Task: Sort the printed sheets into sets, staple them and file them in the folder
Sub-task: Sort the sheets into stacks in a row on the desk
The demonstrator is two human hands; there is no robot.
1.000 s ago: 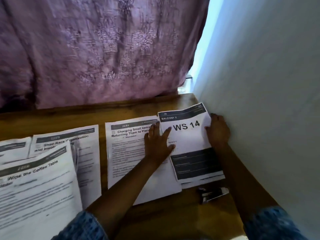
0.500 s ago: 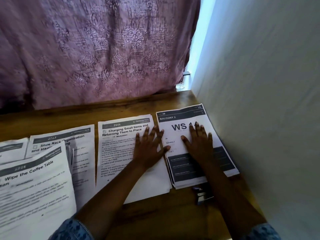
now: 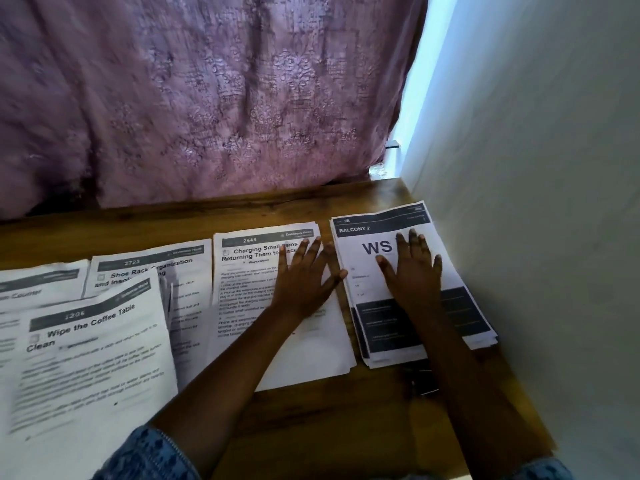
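Presently: my left hand (image 3: 304,282) flat, fingers spread, on the Charging Small Items stack (image 3: 256,306), centre frame; my right hand (image 3: 412,271) flat on the WS stack (image 3: 374,299), right of centre.

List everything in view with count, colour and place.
Balcony stack: one, white with dark bands, far right.
Charging stack: one, white, left of the Balcony stack.
Shoe Rack sheet: one, white, further left.
Coffee Table sheet: one, white, near left, overlapping the Shoe Rack sheet.
Counter sheet: one, white, far left.
Dark object: one, near side of the Balcony stack, partly hidden.
Table: one, brown wood.
Curtain: one, mauve, behind.
Wall: one, white, right.
Sleeves: two, blue, bottom edge.
Left hand: one, flat on the Charging stack.
Right hand: one, flat on the Balcony stack.
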